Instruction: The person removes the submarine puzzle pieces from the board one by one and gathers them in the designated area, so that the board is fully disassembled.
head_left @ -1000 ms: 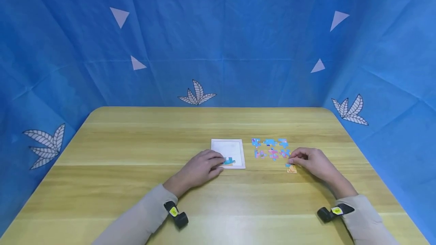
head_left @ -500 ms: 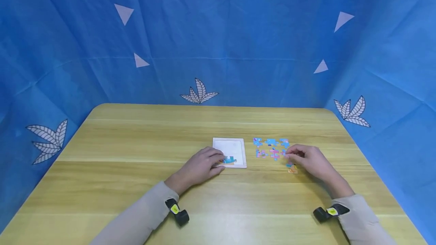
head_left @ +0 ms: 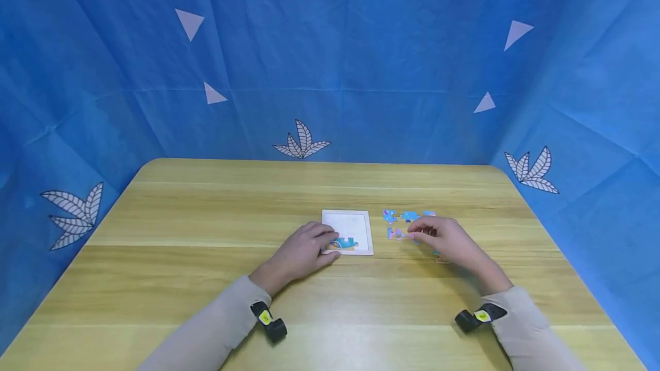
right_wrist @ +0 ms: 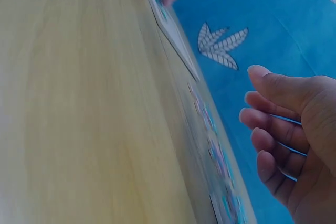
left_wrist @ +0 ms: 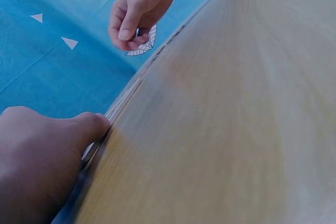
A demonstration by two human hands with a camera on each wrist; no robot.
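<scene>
My left hand [head_left: 304,249] holds the near left corner of a white square puzzle tray [head_left: 364,233], with the thumb [left_wrist: 94,125] along its front edge. Joined blue and orange puzzle pieces [head_left: 344,243] lie along the tray's near edge, partly under my fingers. My right hand [head_left: 443,237] hovers over the loose pieces to the right of the tray. In the right wrist view, the fingers of my right hand [right_wrist: 294,129] are loosely bent, with nothing seen between them. Several loose puzzle pieces [head_left: 409,216] lie flat in rows; my right hand hides some of them.
Everything lies on a wooden table [head_left: 232,205]. A blue cloth [head_left: 340,62] with white leaf and triangle prints hangs behind it and at both sides. An orange puzzle piece [head_left: 442,260] shows partly below my right hand.
My right hand has moved left, from beside the orange corner piece to over the middle of the loose pieces. My left hand stays at the tray, and more of the joined pieces shows.
</scene>
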